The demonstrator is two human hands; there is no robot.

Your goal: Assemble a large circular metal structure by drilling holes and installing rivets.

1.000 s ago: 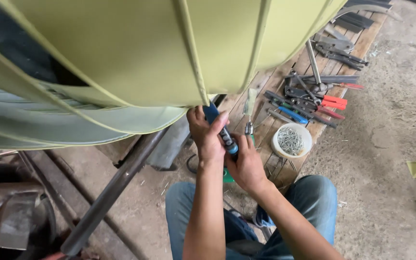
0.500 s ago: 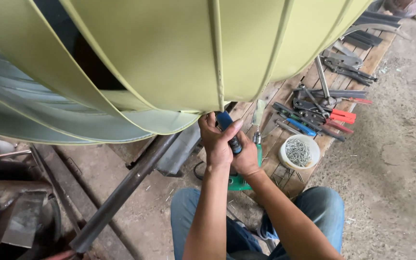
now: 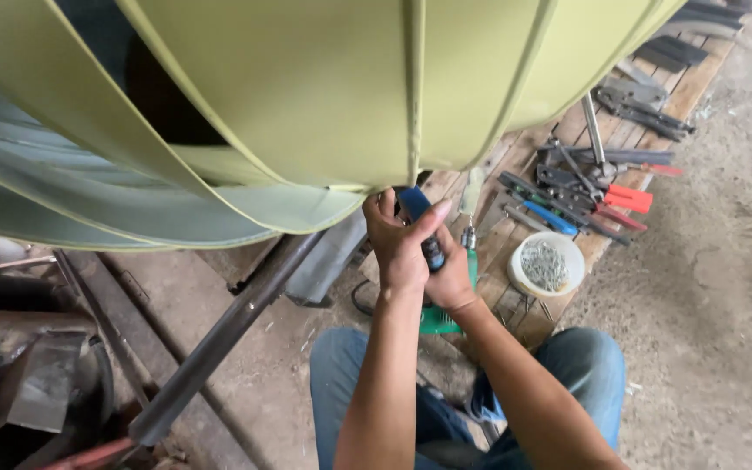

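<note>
- Riveter [image 3: 422, 228], a blue and black hand tool, is sitting between both of my hands right under the lower edge of the big pale-green sheet-metal shell [image 3: 306, 96], close to a raised seam [image 3: 412, 104] running down the panel.
- From the head camera, I am seeing my left hand [image 3: 396, 248] wrapping shut around the tool's handles, fingers curled tight, pressing its upper end up toward the rim, probably so the nose meets the metal squarely.
- My right hand [image 3: 453, 277] is clasping over the same handles from the other side, also closed; two hands on one tool suggests I am squeezing hard.
- I am kneeling or squatting on the concrete floor [image 3: 707, 287], jeans [image 3: 585, 365] showing below my forearms, which is putting me low enough to work on the underside edge.
- A white bowl of small metal fasteners [image 3: 547, 265] is resting on the wooden boards [image 3: 646, 122] just beside my right hand, within easy reach.
- Pliers and snips with red and blue handles [image 3: 598, 196] are lying spread on those boards beyond the bowl.
- A steel pipe [image 3: 219, 335] is slanting down under the shell on my left, well apart from both hands.
</note>
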